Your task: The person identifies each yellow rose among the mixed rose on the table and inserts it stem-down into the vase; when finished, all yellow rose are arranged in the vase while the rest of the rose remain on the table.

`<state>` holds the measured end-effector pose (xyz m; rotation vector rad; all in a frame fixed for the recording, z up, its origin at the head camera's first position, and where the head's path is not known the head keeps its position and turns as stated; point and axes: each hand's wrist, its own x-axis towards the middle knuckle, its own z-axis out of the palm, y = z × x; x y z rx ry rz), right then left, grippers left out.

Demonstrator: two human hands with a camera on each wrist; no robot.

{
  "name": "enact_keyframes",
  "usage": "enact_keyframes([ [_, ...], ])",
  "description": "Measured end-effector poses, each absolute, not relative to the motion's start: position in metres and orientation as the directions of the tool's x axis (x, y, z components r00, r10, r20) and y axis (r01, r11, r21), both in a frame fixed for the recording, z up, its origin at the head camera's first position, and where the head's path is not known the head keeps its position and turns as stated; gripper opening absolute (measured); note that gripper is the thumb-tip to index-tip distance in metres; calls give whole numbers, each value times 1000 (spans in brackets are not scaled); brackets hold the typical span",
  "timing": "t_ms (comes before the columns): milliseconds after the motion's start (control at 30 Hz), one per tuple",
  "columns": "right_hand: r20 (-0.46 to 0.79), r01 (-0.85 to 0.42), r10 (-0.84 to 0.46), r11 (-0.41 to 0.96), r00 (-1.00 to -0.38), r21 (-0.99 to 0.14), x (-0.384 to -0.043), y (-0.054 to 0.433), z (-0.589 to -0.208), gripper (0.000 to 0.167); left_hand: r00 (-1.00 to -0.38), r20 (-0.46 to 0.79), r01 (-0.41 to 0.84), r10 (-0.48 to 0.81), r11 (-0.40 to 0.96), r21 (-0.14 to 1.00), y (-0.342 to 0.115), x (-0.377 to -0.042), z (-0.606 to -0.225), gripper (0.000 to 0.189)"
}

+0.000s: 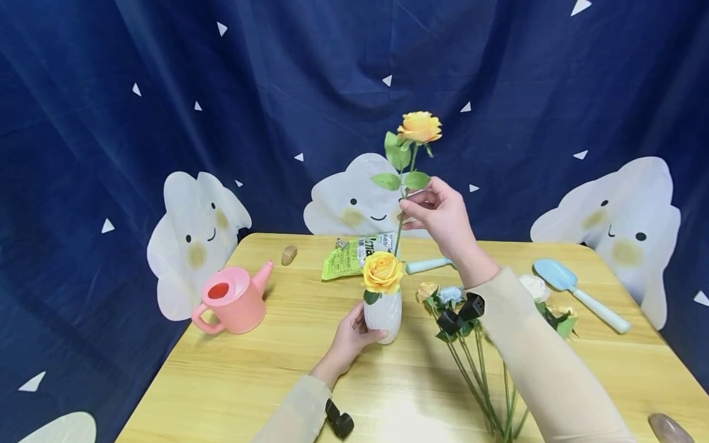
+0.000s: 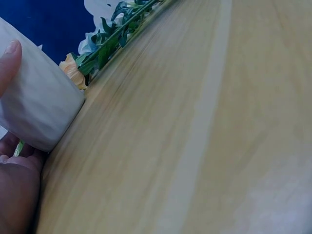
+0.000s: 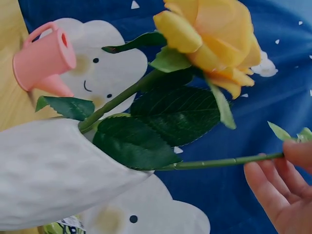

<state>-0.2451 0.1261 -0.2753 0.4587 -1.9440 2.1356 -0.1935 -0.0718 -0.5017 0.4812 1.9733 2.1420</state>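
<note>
A white textured vase (image 1: 383, 317) stands on the table with a yellow rose (image 1: 383, 272) in its mouth. My left hand (image 1: 350, 338) holds the vase low down, thumb across its front. In the left wrist view the vase (image 2: 36, 92) rests on the wood. Above it my right hand (image 1: 437, 212) pinches the stem of a second, orange-yellow rose (image 1: 420, 127), held upright. In the right wrist view that stem (image 3: 209, 164) runs down to the vase's rim, behind a leaf; how deep it reaches inside is hidden.
Several loose flowers (image 1: 479, 363) lie to the right, partly under my right forearm. A pink watering can (image 1: 235, 304) stands left. Behind are a green packet (image 1: 346, 258), a pebble (image 1: 288, 255) and a blue-handled tool (image 1: 428, 265). A blue shovel (image 1: 578, 292) lies far right, a stone (image 1: 669, 427) near front.
</note>
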Motion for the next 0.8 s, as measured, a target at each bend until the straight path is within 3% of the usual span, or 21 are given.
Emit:
enact_keyframes([
  [233,297,-293,-202,-53,-933,-955,-250,121,-284,16,-930,110,75,352,-112,991,-72,-193,-503,79],
  [467,239,-238,-263,-35,-935,-971,-252,112,-293,15,-929,105,71,354,-107,992,-73,-192,-503,80],
  [800,186,-247,-335,150,-924,-957,-255,104,-302,13,-933,93,63,348,-96,993,-73,-193,-500,80],
])
